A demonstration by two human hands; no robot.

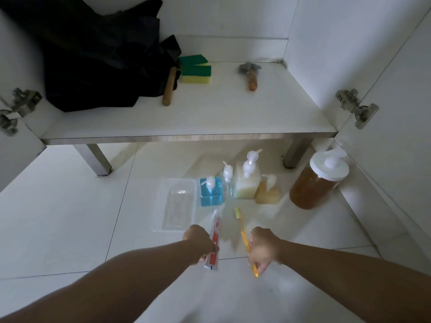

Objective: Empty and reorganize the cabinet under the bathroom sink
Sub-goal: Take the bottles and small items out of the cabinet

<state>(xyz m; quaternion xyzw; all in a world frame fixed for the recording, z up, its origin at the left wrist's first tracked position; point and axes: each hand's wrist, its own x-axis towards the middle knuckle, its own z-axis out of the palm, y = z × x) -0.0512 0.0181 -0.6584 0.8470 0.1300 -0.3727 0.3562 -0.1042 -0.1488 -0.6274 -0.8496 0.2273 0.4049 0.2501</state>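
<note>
Holding a red-and-white toothpaste tube in the left hand and a yellow toothbrush in the right hand, lower centre; emptying seems underway, probably into the clear plastic tray beside them.

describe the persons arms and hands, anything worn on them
Both arms are bare as far up as the view shows: no sleeves in the picture. The left hand and right hand wear no gloves, and no watch or bracelet shows at either wrist. The hands are blurred, so rings cannot be ruled out.
</note>
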